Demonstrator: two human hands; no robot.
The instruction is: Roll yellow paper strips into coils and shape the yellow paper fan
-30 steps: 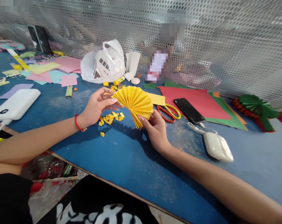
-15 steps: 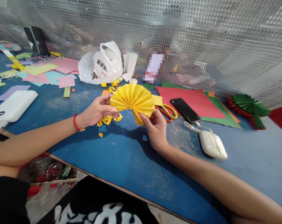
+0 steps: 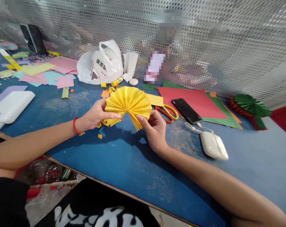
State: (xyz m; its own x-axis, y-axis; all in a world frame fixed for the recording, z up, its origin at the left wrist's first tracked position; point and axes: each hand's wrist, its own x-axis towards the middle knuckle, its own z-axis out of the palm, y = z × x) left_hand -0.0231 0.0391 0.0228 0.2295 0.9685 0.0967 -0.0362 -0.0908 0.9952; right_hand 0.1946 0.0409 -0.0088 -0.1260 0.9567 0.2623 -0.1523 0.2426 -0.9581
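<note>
A pleated yellow paper fan (image 3: 128,102) is held just above the blue table (image 3: 124,157), spread to more than a half circle. My left hand (image 3: 95,115), with a red cord on its wrist, pinches the fan's left end fold. My right hand (image 3: 154,127) pinches the gathered folds at the fan's lower right. Small yellow paper scraps (image 3: 99,136) lie on the table under my left hand.
Red and yellow scissors (image 3: 166,113), a black phone (image 3: 186,110) on red and green paper sheets (image 3: 199,102), a white charger (image 3: 213,145), a white power bank (image 3: 10,106), a white plastic bag (image 3: 100,66), pastel paper sheets (image 3: 45,74), a green paper fan (image 3: 250,107). A perforated metal screen (image 3: 228,47) backs the table.
My left hand has pulled the fan's left edge down and outwards, and the fan has opened wider. My right hand has kept its hold on the folds.
</note>
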